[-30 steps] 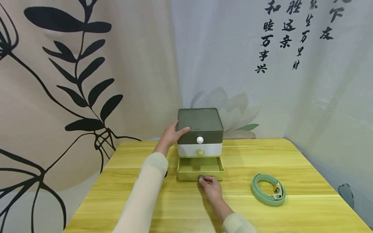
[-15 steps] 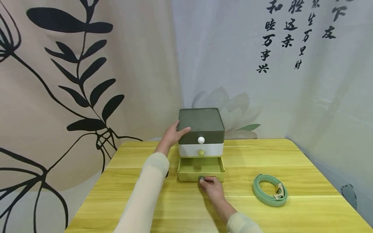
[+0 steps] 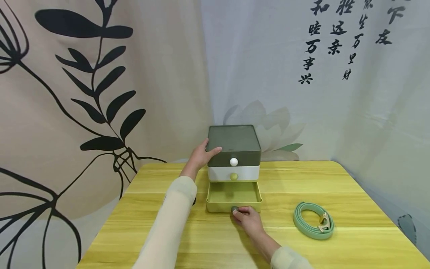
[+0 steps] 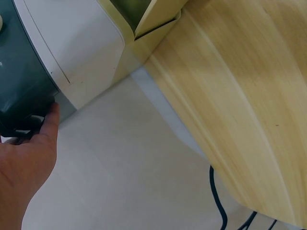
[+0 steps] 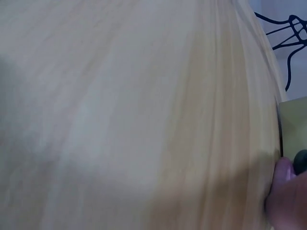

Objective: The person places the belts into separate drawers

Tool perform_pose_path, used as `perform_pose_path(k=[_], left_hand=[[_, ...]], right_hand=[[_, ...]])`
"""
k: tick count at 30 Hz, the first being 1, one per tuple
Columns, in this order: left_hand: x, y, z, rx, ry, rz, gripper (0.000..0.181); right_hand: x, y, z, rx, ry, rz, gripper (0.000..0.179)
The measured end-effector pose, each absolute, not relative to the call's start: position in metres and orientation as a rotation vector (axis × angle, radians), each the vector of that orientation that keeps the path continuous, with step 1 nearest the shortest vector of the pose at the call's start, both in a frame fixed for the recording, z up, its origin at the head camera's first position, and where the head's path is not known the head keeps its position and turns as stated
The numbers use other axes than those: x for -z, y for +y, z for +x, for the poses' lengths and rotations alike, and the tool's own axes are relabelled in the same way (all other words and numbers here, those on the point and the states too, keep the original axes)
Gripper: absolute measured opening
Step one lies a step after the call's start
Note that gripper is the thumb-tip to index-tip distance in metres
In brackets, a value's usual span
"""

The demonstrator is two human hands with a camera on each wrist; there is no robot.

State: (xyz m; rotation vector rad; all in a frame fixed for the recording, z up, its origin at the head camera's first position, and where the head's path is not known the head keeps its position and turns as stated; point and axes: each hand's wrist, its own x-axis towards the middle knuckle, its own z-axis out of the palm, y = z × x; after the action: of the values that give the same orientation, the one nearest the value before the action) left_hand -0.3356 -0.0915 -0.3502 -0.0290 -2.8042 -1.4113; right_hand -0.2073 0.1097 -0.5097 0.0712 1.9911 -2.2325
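A three-tier drawer box stands at the back of the table, dark green on top, white in the middle and olive below. My left hand rests on its upper left corner, thumb on the top; in the left wrist view, that hand touches the dark green tier. The bottom drawer is pulled partway out and its visible inside is bare. My right hand pinches the drawer's dark round knob between thumb and fingers. In the right wrist view the knob shows beside the thumb.
A coiled green belt with a gold-coloured buckle lies on the wooden table, right of the drawer box. Behind the table hangs a curtain with plant prints and black characters. The upper two drawers are closed.
The bottom drawer has slid slightly farther out towards me, with my right hand on its knob. My left hand stays on the box corner. The whole head view has shifted a little.
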Motion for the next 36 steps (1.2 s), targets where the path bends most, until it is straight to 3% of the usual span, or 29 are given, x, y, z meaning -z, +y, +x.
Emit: perform_pose_path(k=[36], left_hand=[[0.3504, -0.0919, -0.3339, 1.426, -2.776, -0.043, 0.091]], right_hand=[[0.5103, 0.1155, -0.2015, 2.183, 2.011, 0.059, 0.039]])
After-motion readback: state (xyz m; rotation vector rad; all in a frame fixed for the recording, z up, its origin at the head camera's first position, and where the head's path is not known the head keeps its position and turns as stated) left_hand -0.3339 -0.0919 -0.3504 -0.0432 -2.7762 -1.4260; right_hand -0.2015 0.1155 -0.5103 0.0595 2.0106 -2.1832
